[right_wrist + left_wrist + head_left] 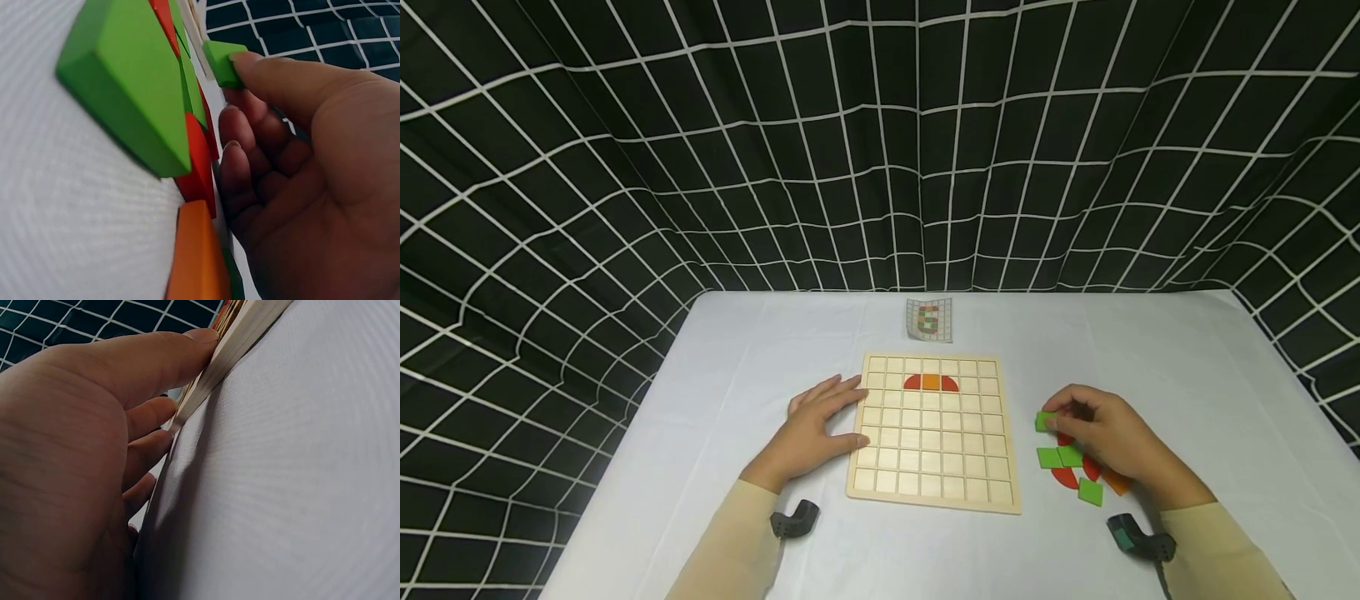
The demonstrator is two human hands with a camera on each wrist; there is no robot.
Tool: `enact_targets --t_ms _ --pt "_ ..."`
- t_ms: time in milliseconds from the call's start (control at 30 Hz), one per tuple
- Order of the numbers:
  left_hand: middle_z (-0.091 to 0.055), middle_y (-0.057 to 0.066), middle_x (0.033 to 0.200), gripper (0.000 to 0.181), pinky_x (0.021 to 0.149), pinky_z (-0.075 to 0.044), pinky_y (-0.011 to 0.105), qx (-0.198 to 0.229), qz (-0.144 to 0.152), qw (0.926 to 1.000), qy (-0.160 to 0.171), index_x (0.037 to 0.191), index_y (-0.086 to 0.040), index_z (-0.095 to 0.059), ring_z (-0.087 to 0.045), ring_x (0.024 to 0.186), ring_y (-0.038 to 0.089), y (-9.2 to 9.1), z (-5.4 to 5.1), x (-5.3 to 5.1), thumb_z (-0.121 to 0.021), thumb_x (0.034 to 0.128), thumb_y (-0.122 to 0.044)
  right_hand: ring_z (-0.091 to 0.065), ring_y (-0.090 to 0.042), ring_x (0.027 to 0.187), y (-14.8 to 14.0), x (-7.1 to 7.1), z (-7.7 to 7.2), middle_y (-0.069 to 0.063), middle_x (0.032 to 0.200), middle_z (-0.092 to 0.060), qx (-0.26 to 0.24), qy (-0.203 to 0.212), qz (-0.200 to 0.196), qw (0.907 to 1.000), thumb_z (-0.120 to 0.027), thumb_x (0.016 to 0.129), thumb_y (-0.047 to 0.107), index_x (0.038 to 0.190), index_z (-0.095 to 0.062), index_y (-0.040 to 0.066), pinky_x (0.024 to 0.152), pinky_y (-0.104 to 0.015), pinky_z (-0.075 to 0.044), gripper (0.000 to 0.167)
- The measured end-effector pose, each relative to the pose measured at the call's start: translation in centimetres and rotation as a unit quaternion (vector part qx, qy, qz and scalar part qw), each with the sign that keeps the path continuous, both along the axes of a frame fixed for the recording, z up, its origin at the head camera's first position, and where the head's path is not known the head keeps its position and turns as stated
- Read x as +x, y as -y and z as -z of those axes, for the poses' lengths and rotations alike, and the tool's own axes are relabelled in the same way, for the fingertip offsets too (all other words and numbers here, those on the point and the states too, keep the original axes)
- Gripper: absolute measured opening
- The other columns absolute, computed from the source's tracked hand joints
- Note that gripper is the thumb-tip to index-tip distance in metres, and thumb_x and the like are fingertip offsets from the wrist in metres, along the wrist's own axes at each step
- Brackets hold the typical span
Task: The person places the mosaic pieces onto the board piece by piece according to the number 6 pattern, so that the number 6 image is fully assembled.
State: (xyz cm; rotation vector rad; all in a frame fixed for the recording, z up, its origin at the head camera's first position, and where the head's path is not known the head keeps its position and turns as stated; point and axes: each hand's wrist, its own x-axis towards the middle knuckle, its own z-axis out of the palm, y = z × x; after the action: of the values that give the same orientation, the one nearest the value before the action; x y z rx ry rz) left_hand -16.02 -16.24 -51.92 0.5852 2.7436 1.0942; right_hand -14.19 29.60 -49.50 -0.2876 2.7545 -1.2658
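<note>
A square wooden grid board (931,462) lies on the white table. In its second row sit an orange square (931,382) and, on either side of it, a red rounded piece (912,382). My left hand (811,429) rests at the board's left edge, thumb and fingertips touching the rim, fingers fairly straight. My right hand (1108,433) pinches a green square tile (224,62) between thumb and index finger, above the loose pieces right of the board. The other fingers of that hand are curled.
Loose pieces under and beside the right hand include green squares (1091,492), red rounded pieces (1064,477) and an orange piece (1117,481). A small printed pattern card (929,320) lies beyond the board. A black curtain (880,150) with white grid lines stands behind the table.
</note>
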Motion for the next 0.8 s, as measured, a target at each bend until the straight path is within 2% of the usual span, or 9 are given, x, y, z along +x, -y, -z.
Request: enact_targets --t_ms 133,433,667,800 --pt "-0.042 -0.009 0.17 0.073 0.125 -0.008 0.053 -0.003 -0.001 1.0 -0.002 0.157 -0.023 -0.062 -0.023 0.162 0.022 0.1 0.0 0.0 -0.089 0.0922 -0.04 -0.06 -0.024 0.082 0.0 0.0 -0.1 -0.001 0.089 -0.067 -0.002 -0.008 0.017 0.9998 -0.082 0.101 0.018 0.109 -0.078 0.014 0.067 -0.029 -0.051 0.01" --pt "-0.04 -0.012 0.171 0.073 0.125 -0.006 0.049 -0.006 -0.001 0.9999 0.011 0.158 -0.024 -0.061 -0.02 0.162 0.016 0.1 -0.1 0.0 -0.089 0.0926 -0.041 -0.06 -0.026 0.091 0.2 0.1 -0.5 -0.004 0.106 -0.073 -0.005 -0.019 0.043 0.9989 -0.08 0.102 0.014 0.117 -0.077 0.008 0.075 -0.024 -0.051 0.017" --pt "-0.04 -0.011 0.171 0.073 0.125 -0.006 0.05 -0.002 0.002 1.0 0.009 0.158 -0.025 -0.061 -0.02 0.162 0.016 0.1 0.2 -0.2 -0.089 0.0928 -0.042 -0.063 -0.026 0.095 0.3 0.2 -1.0 -0.004 0.112 -0.075 -0.002 -0.014 0.04 0.9991 -0.078 0.104 0.019 0.123 -0.078 0.011 0.079 -0.024 -0.053 0.021" --pt "-0.04 -0.012 0.171 0.073 0.125 -0.006 0.049 -0.003 0.001 1.0 0.006 0.158 -0.025 -0.061 -0.02 0.162 0.015 0.1 0.4 -0.3 -0.089 0.0926 -0.042 -0.066 -0.025 0.091 0.3 0.3 -1.2 -0.002 0.107 -0.075 -0.015 -0.016 0.028 0.9994 -0.078 0.105 0.02 0.123 -0.078 0.011 0.078 -0.024 -0.053 0.02"
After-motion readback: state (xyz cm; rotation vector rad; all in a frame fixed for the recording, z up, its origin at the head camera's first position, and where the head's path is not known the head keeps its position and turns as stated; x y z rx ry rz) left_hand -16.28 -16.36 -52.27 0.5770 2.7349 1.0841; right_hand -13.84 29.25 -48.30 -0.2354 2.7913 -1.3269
